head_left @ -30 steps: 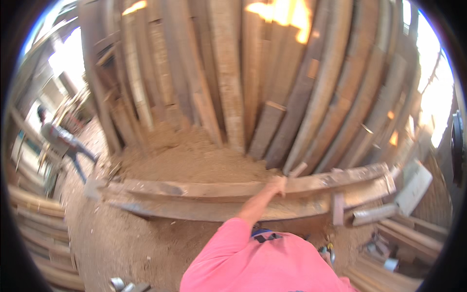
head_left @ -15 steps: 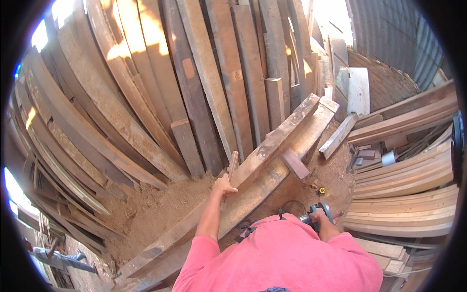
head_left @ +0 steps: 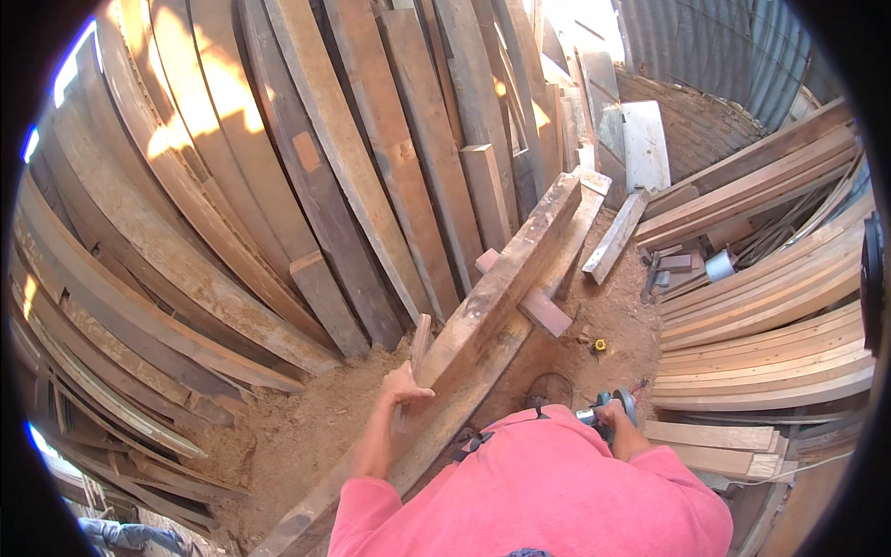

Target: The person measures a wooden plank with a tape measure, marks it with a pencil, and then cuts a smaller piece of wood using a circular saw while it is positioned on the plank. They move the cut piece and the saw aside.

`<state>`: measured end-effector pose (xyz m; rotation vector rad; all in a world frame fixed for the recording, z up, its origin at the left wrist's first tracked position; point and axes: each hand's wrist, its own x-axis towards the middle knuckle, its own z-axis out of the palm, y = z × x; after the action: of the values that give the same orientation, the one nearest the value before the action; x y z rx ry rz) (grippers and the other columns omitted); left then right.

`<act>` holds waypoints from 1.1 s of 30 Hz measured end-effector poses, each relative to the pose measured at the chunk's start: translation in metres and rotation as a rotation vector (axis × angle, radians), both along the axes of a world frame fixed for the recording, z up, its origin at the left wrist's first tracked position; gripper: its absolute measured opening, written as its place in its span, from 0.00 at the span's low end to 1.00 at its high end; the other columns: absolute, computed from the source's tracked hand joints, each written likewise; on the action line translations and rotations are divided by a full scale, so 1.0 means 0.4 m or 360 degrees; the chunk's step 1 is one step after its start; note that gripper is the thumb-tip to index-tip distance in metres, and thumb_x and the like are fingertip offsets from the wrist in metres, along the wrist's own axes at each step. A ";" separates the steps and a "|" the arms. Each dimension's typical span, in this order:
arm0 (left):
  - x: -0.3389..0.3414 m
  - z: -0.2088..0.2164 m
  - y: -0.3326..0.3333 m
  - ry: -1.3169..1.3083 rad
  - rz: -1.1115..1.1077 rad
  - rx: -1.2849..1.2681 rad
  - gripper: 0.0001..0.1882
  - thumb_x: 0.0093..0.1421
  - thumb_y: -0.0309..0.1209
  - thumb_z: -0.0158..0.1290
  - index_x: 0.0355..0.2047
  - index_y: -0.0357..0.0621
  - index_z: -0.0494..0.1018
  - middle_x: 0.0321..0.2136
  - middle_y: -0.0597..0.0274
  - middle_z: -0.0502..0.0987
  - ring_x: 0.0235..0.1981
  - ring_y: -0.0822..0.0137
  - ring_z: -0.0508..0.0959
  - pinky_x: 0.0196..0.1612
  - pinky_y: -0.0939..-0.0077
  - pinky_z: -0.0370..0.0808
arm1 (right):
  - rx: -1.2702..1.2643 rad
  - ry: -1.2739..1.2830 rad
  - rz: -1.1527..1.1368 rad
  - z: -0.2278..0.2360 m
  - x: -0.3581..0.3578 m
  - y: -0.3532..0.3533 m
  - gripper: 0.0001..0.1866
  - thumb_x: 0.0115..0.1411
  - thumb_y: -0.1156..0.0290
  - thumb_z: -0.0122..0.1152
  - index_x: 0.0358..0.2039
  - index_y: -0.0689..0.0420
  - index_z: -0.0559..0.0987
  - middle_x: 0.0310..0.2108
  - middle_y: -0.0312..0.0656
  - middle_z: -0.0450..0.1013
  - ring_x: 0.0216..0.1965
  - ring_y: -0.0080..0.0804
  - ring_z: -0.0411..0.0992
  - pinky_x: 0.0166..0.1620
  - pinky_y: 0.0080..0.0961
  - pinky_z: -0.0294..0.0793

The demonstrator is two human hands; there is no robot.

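A long wooden beam (head_left: pixel 506 283) runs slantwise from the upper right to the lower left, beside a second long timber (head_left: pixel 497 371). At the beam's far-side edge, my left hand (head_left: pixel 406 383) is closed around a short upright strip of wood (head_left: pixel 421 342), its thumb reaching toward the beam. My right hand (head_left: pixel 610 413) grips an angle grinder (head_left: pixel 587 416) with a round disc, low on the right beside my pink shirt. The grinder is apart from the beam. A short reddish block (head_left: pixel 545 313) sticks out from under the beam on the near side.
Tall planks (head_left: pixel 371 158) lean along the far side. Stacked boards (head_left: pixel 761 362) lie to the right. Sawdust (head_left: pixel 297 418) covers the ground. A yellow tape measure (head_left: pixel 600 346) rests past the grinder. Someone's blue-trousered leg (head_left: pixel 130 536) shows at lower left.
The view has turned, so the scene sits lower on the left and higher on the right. Both hands keep their holds; the grinder stays in about the same place beside me.
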<state>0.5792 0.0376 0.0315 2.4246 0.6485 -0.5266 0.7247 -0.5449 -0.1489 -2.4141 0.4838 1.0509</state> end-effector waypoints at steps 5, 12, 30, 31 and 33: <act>0.005 -0.089 0.125 -0.0228 0.0074 -0.0711 0.50 0.36 0.38 0.76 0.62 0.42 0.69 0.53 0.55 0.79 0.54 0.60 0.77 0.61 0.66 0.70 | 0.0132 -0.0154 -0.0113 -0.018 -0.010 -0.021 0.11 0.52 0.74 0.65 0.27 0.73 0.80 0.24 0.50 0.78 0.23 0.37 0.77 0.26 0.37 0.73; 0.030 -0.084 0.139 -0.0147 0.0186 -0.0834 0.45 0.42 0.33 0.72 0.62 0.39 0.69 0.55 0.54 0.78 0.56 0.61 0.76 0.63 0.68 0.68 | 0.0053 -0.0142 -0.0118 0.052 -0.015 -0.012 0.12 0.52 0.74 0.63 0.28 0.75 0.81 0.23 0.51 0.78 0.26 0.40 0.78 0.30 0.37 0.75; -0.011 0.009 -0.160 -0.0185 0.0268 0.0155 0.48 0.43 0.43 0.67 0.66 0.45 0.65 0.56 0.42 0.76 0.56 0.43 0.75 0.61 0.55 0.72 | 0.0127 -0.0161 -0.0104 -0.025 0.118 -0.031 0.13 0.52 0.72 0.62 0.26 0.74 0.80 0.21 0.51 0.77 0.22 0.41 0.76 0.26 0.36 0.73; -0.012 -0.005 -0.150 -0.0208 0.0275 0.0137 0.48 0.44 0.44 0.67 0.66 0.45 0.65 0.57 0.42 0.75 0.59 0.44 0.74 0.63 0.53 0.69 | 0.0143 -0.0188 0.0054 -0.031 0.138 -0.026 0.13 0.52 0.72 0.62 0.26 0.73 0.80 0.21 0.51 0.77 0.21 0.40 0.76 0.26 0.36 0.72; -0.025 -0.053 -0.138 -0.0230 0.0277 0.0185 0.48 0.45 0.46 0.67 0.66 0.44 0.65 0.57 0.43 0.74 0.61 0.45 0.71 0.65 0.50 0.65 | 0.0146 -0.0163 0.0109 -0.033 0.178 -0.012 0.13 0.52 0.72 0.62 0.28 0.74 0.80 0.23 0.51 0.78 0.22 0.40 0.77 0.26 0.36 0.73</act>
<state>0.5694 -0.0177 0.0102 2.4558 0.8375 -0.2464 0.7959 -0.5498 -0.1622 -2.4035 0.3135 0.9508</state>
